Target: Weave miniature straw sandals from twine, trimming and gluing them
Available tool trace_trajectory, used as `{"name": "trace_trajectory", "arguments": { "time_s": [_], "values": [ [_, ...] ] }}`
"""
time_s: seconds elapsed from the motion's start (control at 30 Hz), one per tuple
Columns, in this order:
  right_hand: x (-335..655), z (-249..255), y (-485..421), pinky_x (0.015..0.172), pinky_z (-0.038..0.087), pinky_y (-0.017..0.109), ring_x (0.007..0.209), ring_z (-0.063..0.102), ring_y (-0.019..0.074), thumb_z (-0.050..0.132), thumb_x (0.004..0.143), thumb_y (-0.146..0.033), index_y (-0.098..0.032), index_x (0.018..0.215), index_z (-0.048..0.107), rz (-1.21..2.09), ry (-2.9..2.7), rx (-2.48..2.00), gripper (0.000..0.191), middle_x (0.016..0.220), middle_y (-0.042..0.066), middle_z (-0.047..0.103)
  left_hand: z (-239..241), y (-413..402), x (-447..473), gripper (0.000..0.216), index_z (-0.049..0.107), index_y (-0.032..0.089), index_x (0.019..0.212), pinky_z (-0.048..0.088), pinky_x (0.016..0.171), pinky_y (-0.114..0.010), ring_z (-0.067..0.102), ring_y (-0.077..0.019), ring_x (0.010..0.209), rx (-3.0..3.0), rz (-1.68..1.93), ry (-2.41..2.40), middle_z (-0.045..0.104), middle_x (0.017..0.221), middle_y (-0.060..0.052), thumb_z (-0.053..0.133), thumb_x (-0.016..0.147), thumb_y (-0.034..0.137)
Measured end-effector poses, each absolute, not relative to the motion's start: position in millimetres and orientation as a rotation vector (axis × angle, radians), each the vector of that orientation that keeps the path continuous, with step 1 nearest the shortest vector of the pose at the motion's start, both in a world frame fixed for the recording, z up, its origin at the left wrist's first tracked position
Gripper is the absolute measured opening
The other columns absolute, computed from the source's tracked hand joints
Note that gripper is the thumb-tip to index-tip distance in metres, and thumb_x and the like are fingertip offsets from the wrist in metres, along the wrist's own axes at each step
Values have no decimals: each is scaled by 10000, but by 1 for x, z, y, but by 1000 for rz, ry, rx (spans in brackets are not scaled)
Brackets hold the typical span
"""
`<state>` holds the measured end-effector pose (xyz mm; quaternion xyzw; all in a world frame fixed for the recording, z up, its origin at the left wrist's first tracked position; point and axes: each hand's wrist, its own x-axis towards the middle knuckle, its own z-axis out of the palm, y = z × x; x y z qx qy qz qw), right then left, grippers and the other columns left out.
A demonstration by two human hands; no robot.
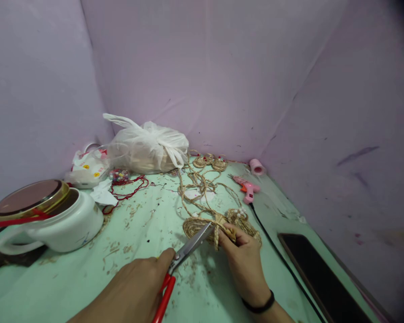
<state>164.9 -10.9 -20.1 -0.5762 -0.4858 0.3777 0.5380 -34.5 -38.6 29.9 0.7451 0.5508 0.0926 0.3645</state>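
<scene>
My left hand (139, 280) is closed round red-handled scissors (192, 243). Their blades point up and to the right, with the tips against a coiled piece of braided straw cord (197, 225). On the other side, my right hand (244, 255), with a black band at the wrist, pinches this woven piece near a short hanging braid end. A second rounded straw part (239, 216) with small white beads sits just beyond my right fingers. From the piece, loose braided cord (202, 186) trails back over the green tabletop. I cannot tell whether the blades enclose any cord.
A pink glue gun (247, 188) with a black cable and a phone (318, 273) lie on the right. To the left stand a white pot (74, 229) and its lid (30, 197). A tied plastic bag (151, 146), red yarn (131, 190) and small straw pieces (218, 164) are farther back.
</scene>
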Motion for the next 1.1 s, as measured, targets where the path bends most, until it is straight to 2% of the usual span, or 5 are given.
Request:
{"name": "trace_trajectory", "arguments": {
  "time_s": [0.27, 0.47, 0.63, 0.83, 1.1],
  "values": [
    [168, -23, -15, 504, 424, 237, 520, 539, 141, 584, 699, -183, -174, 634, 658, 417, -1451, -1273, 99, 587, -1, 609, 32, -46, -38, 235, 598, 223, 875, 413, 507, -231, 567, -171, 570, 1431, 355, 1221, 644, 655, -23, 498, 681, 311],
    [169, -25, -19, 609, 491, 227, 661, 627, 147, 521, 696, -26, -194, 842, 663, 177, -1588, -1064, 264, 737, 9, 673, 32, -33, -47, 428, 576, 110, 937, 280, 309, -182, 506, -149, 348, 733, 243, 806, 624, 506, -54, 407, 555, 200],
    [179, -29, -18, 753, 495, 265, 829, 636, 163, 494, 651, 44, -229, 1023, 628, -93, -1609, -969, 481, 904, 28, 681, 25, -33, -32, 375, 646, 56, 774, 354, 400, -153, 521, -103, 404, 383, 331, 580, 592, 451, -54, 430, 474, 116],
    [189, -29, -16, 782, 486, 310, 870, 624, 177, 455, 633, 60, -248, 1090, 607, -238, -1682, -912, 571, 945, 41, 665, 8, -52, -18, 387, 653, 34, 691, 299, 383, -153, 463, -93, 388, 294, 410, 535, 576, 435, -43, 407, 400, 104],
    [178, -21, -20, 606, 481, 236, 660, 621, 144, 538, 700, -21, -199, 906, 649, -36, -1635, -1059, 294, 748, 22, 668, -9, -40, -19, 300, 552, 153, 817, 311, 433, -179, 508, -116, 453, 753, 422, 657, 623, 564, -3, 530, 519, 134]
  ]
}}
